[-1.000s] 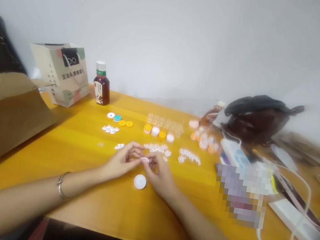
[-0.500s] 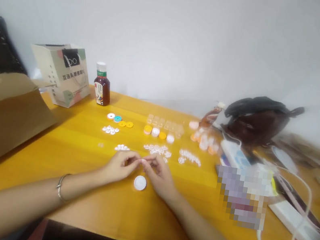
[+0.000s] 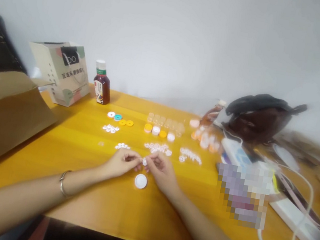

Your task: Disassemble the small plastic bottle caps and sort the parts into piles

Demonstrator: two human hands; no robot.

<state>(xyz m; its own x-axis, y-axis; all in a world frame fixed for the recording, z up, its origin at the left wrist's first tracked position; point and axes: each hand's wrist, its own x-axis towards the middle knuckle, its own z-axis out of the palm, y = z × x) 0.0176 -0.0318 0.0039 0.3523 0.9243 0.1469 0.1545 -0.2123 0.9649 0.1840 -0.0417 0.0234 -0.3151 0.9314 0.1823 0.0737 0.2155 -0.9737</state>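
My left hand [image 3: 124, 162] and my right hand [image 3: 162, 173] meet at the fingertips, pinching a small white piece [image 3: 144, 161] between them. Just below, a round white lid-like disc [image 3: 140, 181] lies on the yellow table [image 3: 97, 203]. Beyond my hands are groups of small white pieces: one [image 3: 122, 146] by my left fingers, one [image 3: 111, 128] farther back, ring-like ones [image 3: 157, 148] in the middle and dotted ones [image 3: 190, 155] to the right. Behind them stand orange and white caps [image 3: 155, 130] and a row of clear cups [image 3: 165, 122].
A cardboard box [image 3: 3, 122], a paper bag [image 3: 69, 74] and a dark red bottle [image 3: 102, 85] are on the left. More caps [image 3: 205, 140], a dark bag [image 3: 259, 116], a power strip [image 3: 296, 224] and cables lie on the right.
The small white piece now shows between my fingertips, where it was hardly visible before. My hands have otherwise barely moved.
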